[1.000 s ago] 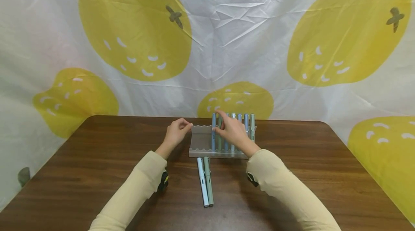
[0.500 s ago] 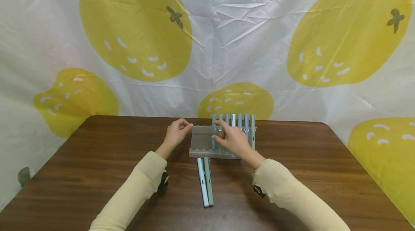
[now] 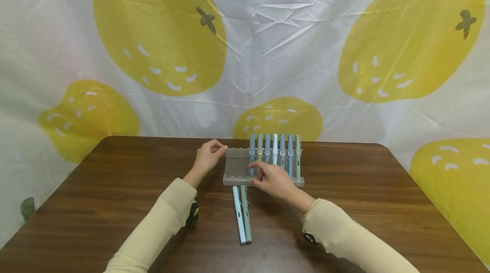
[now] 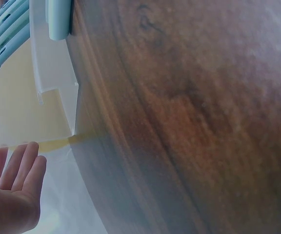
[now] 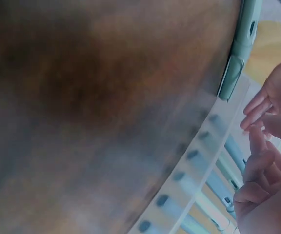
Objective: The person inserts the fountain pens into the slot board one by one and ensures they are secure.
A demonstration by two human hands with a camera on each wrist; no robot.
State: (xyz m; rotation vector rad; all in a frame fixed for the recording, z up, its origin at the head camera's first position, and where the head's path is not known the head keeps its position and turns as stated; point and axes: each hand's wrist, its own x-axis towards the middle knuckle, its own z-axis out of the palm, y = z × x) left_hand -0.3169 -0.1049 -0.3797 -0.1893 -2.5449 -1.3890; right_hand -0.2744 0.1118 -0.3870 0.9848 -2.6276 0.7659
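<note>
A clear pen rack [image 3: 235, 180] with scalloped edges stands on the table, with several blue, green and pale capped pens [image 3: 298, 154] leaning side by side in its slots. At the rack's back left corner, my left hand [image 3: 208, 156] pinches the edge between thumb and fingers. My right hand [image 3: 276, 180] is in front of the rack, thumb and forefinger apart with nothing between them, and covers the lower ends of some pens. A light blue pen [image 3: 239, 215] and a green pen [image 3: 246, 214] lie together on the table before the rack.
The dark wooden table [image 3: 153, 154] ends at the back against a white curtain [image 3: 283, 52] with yellow fruit prints. Slots on the rack's left side hold no pens. Each sleeve has a dark wrist device [image 3: 192, 214] under it.
My right hand has come down from the pens' upper ends to the rack's front edge, uncovering their caps. My left hand and the two lying pens have stayed in place.
</note>
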